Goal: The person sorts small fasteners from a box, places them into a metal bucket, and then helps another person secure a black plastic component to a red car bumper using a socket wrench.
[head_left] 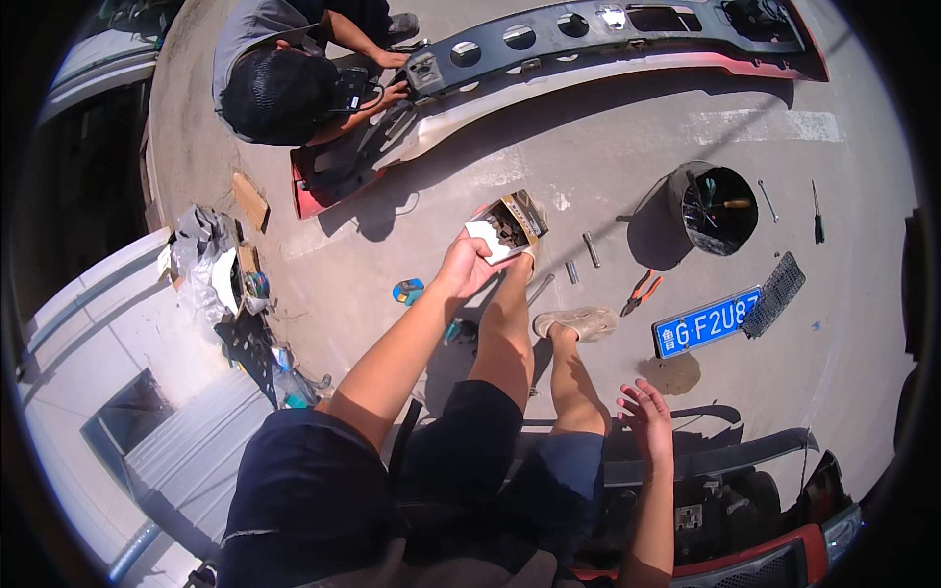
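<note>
Box point(530, 215) of dark parts point(507, 232), in left hand point(467, 267), right hand point(646, 416) apart

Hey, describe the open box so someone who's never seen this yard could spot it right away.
Find the long car bumper across the top of the view, then drop below its middle to the person's left hand. That hand holds the small open box. Unlike the bucket of tools on the ground, it has a white flap and small dark pieces inside.
</note>
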`<action>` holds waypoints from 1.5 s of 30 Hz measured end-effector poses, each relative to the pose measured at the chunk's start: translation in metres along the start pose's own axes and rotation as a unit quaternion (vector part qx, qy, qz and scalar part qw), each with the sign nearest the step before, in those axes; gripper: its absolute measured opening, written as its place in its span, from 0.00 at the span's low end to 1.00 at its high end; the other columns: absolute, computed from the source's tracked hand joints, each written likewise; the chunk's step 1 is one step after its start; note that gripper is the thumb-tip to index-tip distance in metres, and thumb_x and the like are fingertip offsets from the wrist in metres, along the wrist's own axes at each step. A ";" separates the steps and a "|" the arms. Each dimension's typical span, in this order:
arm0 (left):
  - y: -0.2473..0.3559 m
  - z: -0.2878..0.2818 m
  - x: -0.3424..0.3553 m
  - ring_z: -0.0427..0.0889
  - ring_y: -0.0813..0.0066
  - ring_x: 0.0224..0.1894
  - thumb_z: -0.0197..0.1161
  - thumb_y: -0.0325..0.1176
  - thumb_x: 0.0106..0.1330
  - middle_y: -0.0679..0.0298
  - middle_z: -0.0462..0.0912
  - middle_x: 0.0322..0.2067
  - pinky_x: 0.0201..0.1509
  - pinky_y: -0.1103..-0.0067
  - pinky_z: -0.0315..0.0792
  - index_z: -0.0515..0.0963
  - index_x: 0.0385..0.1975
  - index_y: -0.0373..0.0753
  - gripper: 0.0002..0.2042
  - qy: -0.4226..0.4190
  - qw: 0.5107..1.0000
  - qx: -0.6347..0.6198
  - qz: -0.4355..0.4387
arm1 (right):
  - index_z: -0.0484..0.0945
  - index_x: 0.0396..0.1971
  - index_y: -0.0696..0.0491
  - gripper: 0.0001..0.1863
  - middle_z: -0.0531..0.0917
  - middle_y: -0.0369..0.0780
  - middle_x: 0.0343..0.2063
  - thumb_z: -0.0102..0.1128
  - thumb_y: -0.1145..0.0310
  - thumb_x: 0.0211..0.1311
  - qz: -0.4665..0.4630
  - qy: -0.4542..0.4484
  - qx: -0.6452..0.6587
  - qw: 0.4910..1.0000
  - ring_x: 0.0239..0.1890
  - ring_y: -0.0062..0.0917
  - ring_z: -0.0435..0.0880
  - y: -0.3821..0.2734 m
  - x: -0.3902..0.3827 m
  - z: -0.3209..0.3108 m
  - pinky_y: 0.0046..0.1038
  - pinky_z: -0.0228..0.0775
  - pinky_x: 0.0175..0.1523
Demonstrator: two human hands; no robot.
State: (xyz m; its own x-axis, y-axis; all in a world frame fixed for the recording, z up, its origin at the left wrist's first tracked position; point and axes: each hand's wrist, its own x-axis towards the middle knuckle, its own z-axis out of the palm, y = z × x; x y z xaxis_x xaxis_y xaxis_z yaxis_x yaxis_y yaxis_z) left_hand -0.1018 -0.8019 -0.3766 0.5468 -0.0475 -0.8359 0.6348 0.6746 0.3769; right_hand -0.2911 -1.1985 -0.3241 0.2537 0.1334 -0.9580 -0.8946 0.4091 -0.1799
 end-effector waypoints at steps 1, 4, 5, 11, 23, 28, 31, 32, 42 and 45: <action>0.014 -0.018 0.010 0.71 0.44 0.63 0.41 0.15 0.52 0.45 0.68 0.61 0.67 0.50 0.68 0.56 0.67 0.38 0.35 0.021 0.999 0.011 0.033 | 0.70 0.59 0.54 0.18 0.81 0.46 0.51 0.52 0.67 0.73 0.021 0.006 -0.008 1.000 0.45 0.28 0.83 0.002 0.002 0.009 0.29 0.76 0.46; 0.054 -0.079 0.058 0.72 0.45 0.62 0.43 0.18 0.58 0.46 0.70 0.60 0.67 0.49 0.69 0.58 0.65 0.37 0.30 0.058 0.995 -0.063 0.044 | 0.71 0.57 0.53 0.16 0.82 0.45 0.49 0.52 0.67 0.73 0.066 0.020 -0.024 0.997 0.43 0.27 0.84 0.015 0.015 0.031 0.28 0.76 0.45; 0.065 -0.101 0.075 0.73 0.47 0.61 0.43 0.18 0.57 0.48 0.70 0.60 0.66 0.49 0.68 0.59 0.64 0.39 0.30 0.118 0.990 -0.073 0.033 | 0.71 0.56 0.52 0.15 0.82 0.45 0.49 0.52 0.66 0.73 0.078 0.024 -0.027 0.996 0.43 0.27 0.84 0.020 0.021 0.039 0.28 0.76 0.45; 0.111 -0.201 0.160 0.73 0.45 0.62 0.38 0.12 0.53 0.51 0.68 0.63 0.62 0.49 0.72 0.48 0.74 0.55 0.44 0.145 0.988 0.022 0.051 | 0.73 0.53 0.53 0.12 0.84 0.42 0.45 0.50 0.67 0.74 0.126 0.049 -0.107 0.985 0.43 0.26 0.85 0.012 0.049 0.135 0.26 0.77 0.45; 0.038 -0.381 0.291 0.81 0.60 0.53 0.47 0.17 0.59 0.57 0.79 0.53 0.53 0.61 0.80 0.66 0.63 0.39 0.28 0.246 0.955 0.165 -0.021 | 0.71 0.56 0.57 0.15 0.82 0.45 0.47 0.47 0.70 0.75 0.173 0.019 -0.078 0.982 0.47 0.30 0.84 0.023 0.181 0.225 0.28 0.76 0.49; 0.008 -0.404 0.306 0.80 0.72 0.45 0.50 0.21 0.63 0.61 0.81 0.49 0.43 0.78 0.75 0.68 0.63 0.39 0.25 0.228 0.959 0.161 -0.060 | 0.72 0.56 0.57 0.14 0.83 0.44 0.47 0.47 0.69 0.76 0.194 0.042 -0.085 0.976 0.45 0.29 0.84 0.043 0.195 0.208 0.27 0.77 0.48; 0.003 -0.419 0.307 0.74 0.78 0.33 0.52 0.23 0.63 0.66 0.78 0.36 0.29 0.78 0.67 0.71 0.60 0.42 0.23 0.208 0.965 0.151 -0.058 | 0.72 0.56 0.57 0.15 0.83 0.44 0.47 0.47 0.68 0.76 0.199 0.030 -0.095 0.975 0.45 0.28 0.84 0.038 0.188 0.217 0.27 0.76 0.48; 0.006 -0.418 0.303 0.72 0.79 0.31 0.52 0.24 0.63 0.67 0.76 0.33 0.27 0.78 0.65 0.71 0.59 0.42 0.22 0.222 0.955 0.182 -0.070 | 0.72 0.56 0.57 0.15 0.83 0.43 0.47 0.47 0.68 0.76 0.198 0.027 -0.097 0.975 0.46 0.28 0.84 0.035 0.184 0.222 0.27 0.76 0.48; 0.058 -0.326 0.194 0.74 0.76 0.44 0.59 0.35 0.66 0.64 0.78 0.54 0.49 0.70 0.72 0.62 0.69 0.43 0.29 0.175 0.918 0.304 -0.184 | 0.72 0.57 0.51 0.16 0.83 0.40 0.47 0.50 0.62 0.75 0.144 -0.027 -0.145 0.979 0.47 0.24 0.83 -0.005 0.106 0.265 0.25 0.73 0.51; 0.081 -0.316 0.130 0.79 0.71 0.52 0.56 0.34 0.68 0.63 0.81 0.53 0.53 0.67 0.73 0.65 0.67 0.42 0.26 0.115 0.916 0.307 -0.231 | 0.72 0.56 0.51 0.15 0.82 0.38 0.46 0.50 0.62 0.74 0.137 -0.030 -0.192 0.971 0.46 0.23 0.82 -0.049 0.051 0.290 0.24 0.73 0.51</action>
State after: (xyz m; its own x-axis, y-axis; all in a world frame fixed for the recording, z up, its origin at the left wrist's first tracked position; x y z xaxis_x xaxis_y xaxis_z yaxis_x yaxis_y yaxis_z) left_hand -0.1515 -0.5206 -0.5808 0.0575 -0.0186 -0.9982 0.9955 0.0762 0.0559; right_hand -0.1283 -0.9503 -0.2993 -0.0022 0.2466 -0.9691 -0.9999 -0.0138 -0.0013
